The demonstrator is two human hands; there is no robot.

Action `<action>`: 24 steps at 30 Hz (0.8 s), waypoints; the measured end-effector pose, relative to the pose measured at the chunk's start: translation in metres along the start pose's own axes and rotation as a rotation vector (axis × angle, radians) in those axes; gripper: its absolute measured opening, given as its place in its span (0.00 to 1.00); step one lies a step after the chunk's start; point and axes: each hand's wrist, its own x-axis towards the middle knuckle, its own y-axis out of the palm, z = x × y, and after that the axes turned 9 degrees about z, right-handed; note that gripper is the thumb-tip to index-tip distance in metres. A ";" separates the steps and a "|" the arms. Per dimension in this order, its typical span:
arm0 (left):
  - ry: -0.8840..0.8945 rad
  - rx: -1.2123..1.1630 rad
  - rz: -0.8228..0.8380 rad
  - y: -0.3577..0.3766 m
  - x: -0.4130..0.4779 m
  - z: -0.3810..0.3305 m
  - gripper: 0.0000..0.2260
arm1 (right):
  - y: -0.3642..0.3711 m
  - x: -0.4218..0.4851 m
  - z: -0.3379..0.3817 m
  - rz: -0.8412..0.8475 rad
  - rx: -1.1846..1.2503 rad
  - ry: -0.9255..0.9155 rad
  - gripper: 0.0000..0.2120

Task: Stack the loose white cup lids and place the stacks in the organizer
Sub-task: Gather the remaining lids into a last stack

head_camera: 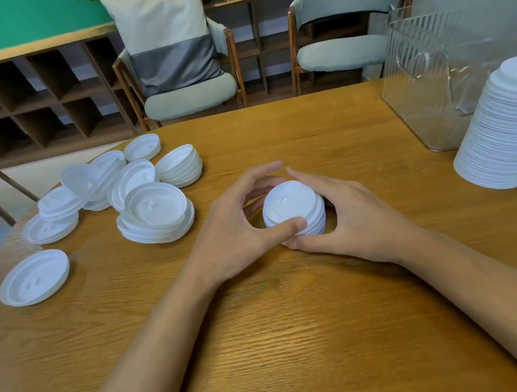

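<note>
Head view: loose lids [154,209] left; tall stack [508,136] perhaps touching organizer [423,68].

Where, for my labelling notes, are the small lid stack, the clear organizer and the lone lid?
small lid stack [289,202]: head view, top lid's dome
clear organizer [415,69]: head view, ribbed front wall
lone lid [33,278]: head view, its centre
</note>
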 end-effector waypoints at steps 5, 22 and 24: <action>0.008 0.053 -0.069 0.005 0.000 0.001 0.33 | 0.000 0.000 -0.001 0.030 0.002 0.020 0.54; 0.017 0.127 -0.019 0.007 -0.007 0.004 0.29 | 0.005 -0.005 0.004 -0.077 -0.032 -0.047 0.45; 0.039 0.137 -0.095 0.004 -0.009 0.003 0.22 | 0.006 -0.006 0.006 -0.080 -0.017 -0.057 0.44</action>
